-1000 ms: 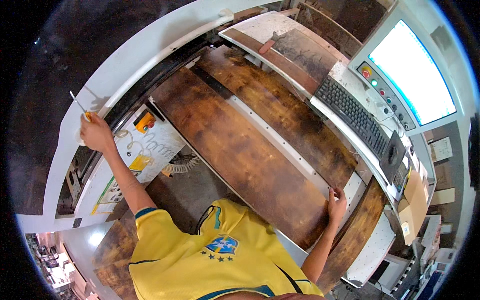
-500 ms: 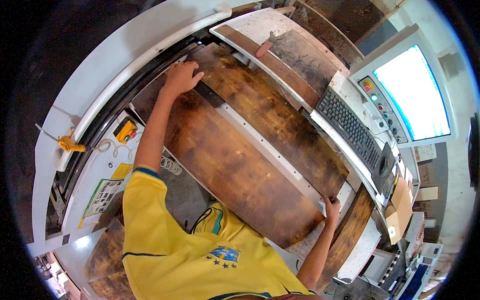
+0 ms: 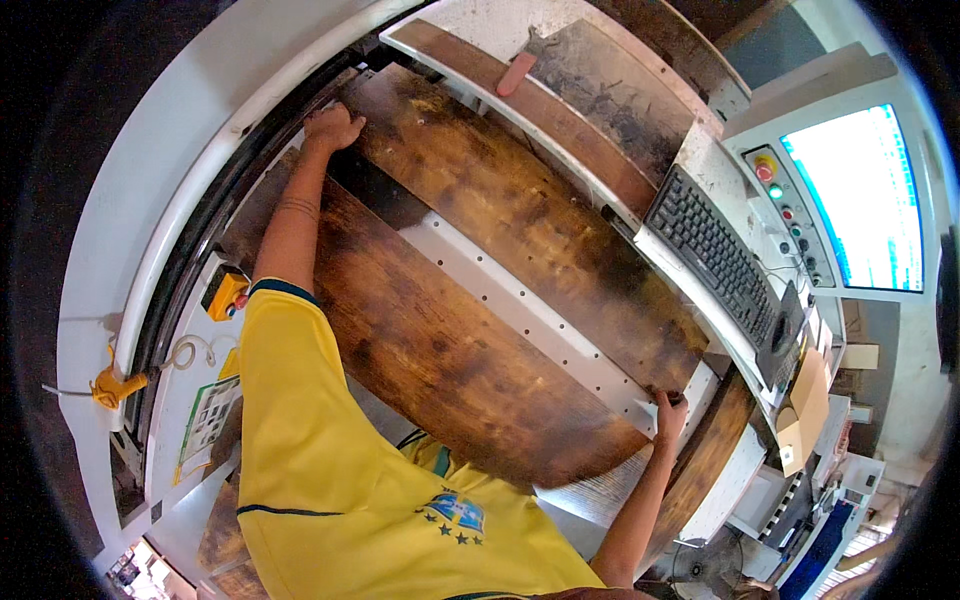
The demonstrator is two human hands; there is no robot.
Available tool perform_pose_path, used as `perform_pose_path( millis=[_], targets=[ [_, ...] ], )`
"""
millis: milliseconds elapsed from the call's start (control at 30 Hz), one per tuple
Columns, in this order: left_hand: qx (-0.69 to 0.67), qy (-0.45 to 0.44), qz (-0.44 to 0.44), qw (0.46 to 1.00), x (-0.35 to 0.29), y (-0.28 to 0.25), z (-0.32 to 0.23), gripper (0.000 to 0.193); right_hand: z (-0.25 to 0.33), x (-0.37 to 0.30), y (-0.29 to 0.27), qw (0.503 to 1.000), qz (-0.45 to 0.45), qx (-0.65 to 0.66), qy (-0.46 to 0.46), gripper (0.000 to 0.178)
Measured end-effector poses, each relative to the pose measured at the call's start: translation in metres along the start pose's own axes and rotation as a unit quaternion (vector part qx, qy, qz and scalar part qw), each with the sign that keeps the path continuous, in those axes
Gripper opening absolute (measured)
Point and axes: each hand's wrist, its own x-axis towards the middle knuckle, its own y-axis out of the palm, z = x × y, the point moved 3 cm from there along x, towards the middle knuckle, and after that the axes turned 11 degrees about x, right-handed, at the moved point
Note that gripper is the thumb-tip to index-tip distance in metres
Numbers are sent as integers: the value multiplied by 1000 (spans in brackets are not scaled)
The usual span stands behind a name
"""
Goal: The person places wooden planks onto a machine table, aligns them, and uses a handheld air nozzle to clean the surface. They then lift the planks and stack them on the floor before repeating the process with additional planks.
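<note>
Two long brown wood-grain boards lie side by side on a white bed with rows of small holes (image 3: 520,300). At the upper left end of the far board (image 3: 520,200), my left hand (image 3: 334,127) is closed, its fingers bent over the end edge and the fingertips partly hidden. My right hand (image 3: 670,408) pinches the same board's lower right corner between thumb and fingers. The near board (image 3: 450,360) lies against my body, untouched by either hand. Between the boards runs a strip of bed, dark at its upper left end.
Beyond the boards are a black keyboard (image 3: 715,255), a mouse (image 3: 787,330) and a lit screen (image 3: 860,200) with buttons beside it. A curved white machine cover (image 3: 200,190) rises at left. A brown panel (image 3: 700,470) stands at right, near an open cardboard box (image 3: 803,410).
The gap between the two boards has widened, showing more of the perforated bed. My left hand has shifted up and left along the far board's end, its fingers more curled. The view has shifted slightly.
</note>
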Motion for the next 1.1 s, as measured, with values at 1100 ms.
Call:
perform_pose_path(
  millis=[1100],
  targets=[
    [-61,229,-134,962,-307,-124,-167,68,-270,-390,-353,921,-362,140,25,53]
  ],
)
